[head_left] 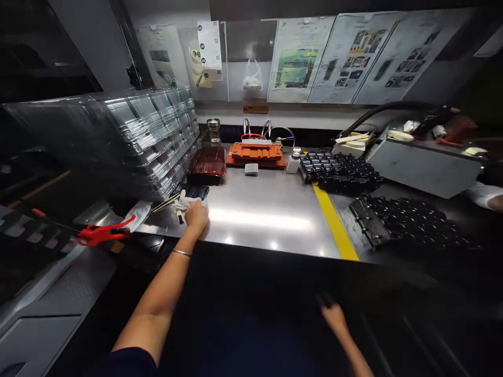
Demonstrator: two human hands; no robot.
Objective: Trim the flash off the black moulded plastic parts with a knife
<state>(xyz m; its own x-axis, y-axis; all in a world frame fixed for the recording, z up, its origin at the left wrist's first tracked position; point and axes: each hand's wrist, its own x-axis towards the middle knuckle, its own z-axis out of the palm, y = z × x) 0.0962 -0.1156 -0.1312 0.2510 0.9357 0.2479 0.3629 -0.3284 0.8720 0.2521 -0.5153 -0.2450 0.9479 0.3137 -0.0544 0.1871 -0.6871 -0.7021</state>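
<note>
My left hand [196,215] is closed at the front left of the steel bench, gripping a crumpled white cloth [187,201]. Just behind the cloth lies a flat black item [198,192], and thin sticks [165,203] are on its left. Low in front of the bench, my right hand [333,315] is smeared by motion. Its fingers look curled around something small and dark that I cannot make out. An orange fixture [256,153] stands at the back middle, with a small grey block [251,169] before it. A dark red translucent piece [207,163] sits left of the fixture.
Stacked clear plastic trays [157,131] rise at the left. A red-handled tool [104,234] juts at the front left edge. Black ribbed parts [338,170] and another black part [408,222] flank a yellow stripe [334,220]. A grey box [426,159] and another person's sleeve [481,195] are right.
</note>
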